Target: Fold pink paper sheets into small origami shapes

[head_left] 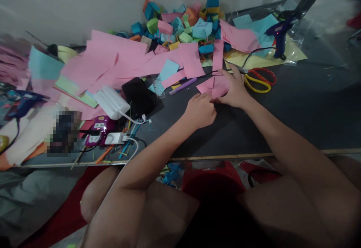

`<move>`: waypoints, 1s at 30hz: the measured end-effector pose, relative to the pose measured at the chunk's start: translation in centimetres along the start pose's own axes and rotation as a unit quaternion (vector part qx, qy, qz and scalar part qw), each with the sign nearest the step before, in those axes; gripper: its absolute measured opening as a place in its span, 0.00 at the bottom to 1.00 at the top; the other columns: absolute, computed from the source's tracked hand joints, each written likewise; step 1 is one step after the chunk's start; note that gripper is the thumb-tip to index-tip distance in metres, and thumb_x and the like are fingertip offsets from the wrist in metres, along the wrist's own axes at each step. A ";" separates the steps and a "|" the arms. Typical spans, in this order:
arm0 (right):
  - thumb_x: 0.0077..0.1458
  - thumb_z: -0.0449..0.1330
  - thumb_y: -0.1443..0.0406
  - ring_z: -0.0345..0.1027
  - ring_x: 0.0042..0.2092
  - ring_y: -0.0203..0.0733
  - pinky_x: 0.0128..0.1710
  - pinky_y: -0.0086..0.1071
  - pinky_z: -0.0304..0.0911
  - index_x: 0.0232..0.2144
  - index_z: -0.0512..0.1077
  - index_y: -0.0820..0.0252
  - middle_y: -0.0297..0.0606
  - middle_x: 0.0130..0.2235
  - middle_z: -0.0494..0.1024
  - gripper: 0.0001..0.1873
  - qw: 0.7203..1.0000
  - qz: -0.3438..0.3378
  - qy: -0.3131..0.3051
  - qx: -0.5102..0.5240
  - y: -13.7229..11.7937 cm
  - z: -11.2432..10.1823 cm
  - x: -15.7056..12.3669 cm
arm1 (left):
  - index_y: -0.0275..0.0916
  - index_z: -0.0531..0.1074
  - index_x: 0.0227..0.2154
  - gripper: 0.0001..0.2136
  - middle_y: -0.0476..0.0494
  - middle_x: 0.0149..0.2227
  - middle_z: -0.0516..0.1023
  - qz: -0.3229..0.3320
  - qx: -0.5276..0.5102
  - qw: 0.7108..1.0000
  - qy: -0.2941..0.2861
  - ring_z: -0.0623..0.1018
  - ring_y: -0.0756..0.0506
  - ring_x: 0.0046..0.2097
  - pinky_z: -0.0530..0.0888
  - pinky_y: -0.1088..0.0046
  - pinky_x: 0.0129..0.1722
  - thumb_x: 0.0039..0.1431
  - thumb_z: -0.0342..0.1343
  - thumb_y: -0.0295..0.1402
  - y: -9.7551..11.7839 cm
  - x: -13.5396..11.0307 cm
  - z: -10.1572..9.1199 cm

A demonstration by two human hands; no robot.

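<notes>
A small folded piece of pink paper [213, 85] lies on the dark table in front of me. My left hand [200, 109] is closed at its lower left edge, knuckles up, with the fingertips partly hidden. Curved around the right side of the same paper is my right hand [236, 88], thumb at the bottom and fingers reaching over the top. Just beyond that hand rest scissors [258, 79] with one red and one yellow handle. A purple pen [183, 86] lies to the left of the paper, near a pink strip [174, 79].
Folded colored paper boxes [180, 26] are heaped at the back. Pink sheets [107, 60] spread across the left. A blue glue gun [279, 39] stands at the back right. A white power bank [111, 102] and black pouch [138, 97] lie left, with cables nearby.
</notes>
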State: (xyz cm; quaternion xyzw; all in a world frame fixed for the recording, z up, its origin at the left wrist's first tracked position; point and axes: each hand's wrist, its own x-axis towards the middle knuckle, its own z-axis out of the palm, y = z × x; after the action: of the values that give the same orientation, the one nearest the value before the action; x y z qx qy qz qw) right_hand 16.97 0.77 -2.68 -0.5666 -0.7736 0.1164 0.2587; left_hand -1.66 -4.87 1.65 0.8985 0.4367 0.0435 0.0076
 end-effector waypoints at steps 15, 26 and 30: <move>0.36 0.73 0.61 0.64 0.63 0.65 0.60 0.59 0.67 0.63 0.68 0.55 0.52 0.63 0.65 0.48 0.993 0.099 0.043 0.052 4.1 0.1 1.5 | 0.29 0.81 0.35 0.13 0.31 0.38 0.82 0.019 0.006 1.000 0.013 0.82 0.36 0.46 0.77 0.57 0.49 0.63 0.51 0.30 -0.3 0.1 0.5; 0.60 0.54 0.66 0.71 0.61 0.54 0.62 0.57 0.63 0.51 0.80 0.44 0.34 0.58 0.80 0.22 0.989 -0.133 -0.064 0.030 0.4 -3.4 1.0 | 0.39 0.81 0.31 0.13 0.42 0.37 0.85 0.163 -0.135 0.974 0.086 0.81 0.44 0.52 0.76 0.65 0.52 0.68 0.56 0.37 -7.7 1.0 2.0; 0.58 0.59 0.63 0.76 0.52 0.51 0.55 0.51 0.68 0.43 0.84 0.44 0.33 0.48 0.85 0.16 0.979 -0.154 -0.131 0.010 0.5 -3.0 0.9 | 0.39 0.80 0.29 0.13 0.41 0.37 0.85 0.054 -0.075 0.989 0.115 0.80 0.40 0.52 0.74 0.59 0.53 0.66 0.58 0.39 -8.7 1.1 2.3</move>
State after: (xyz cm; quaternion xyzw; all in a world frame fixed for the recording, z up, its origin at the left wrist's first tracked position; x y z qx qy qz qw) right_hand 18.84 1.41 -0.16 -0.4176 -0.8778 0.1558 0.1758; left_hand -7.64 1.44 -1.03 0.9067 0.3810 0.1795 0.0221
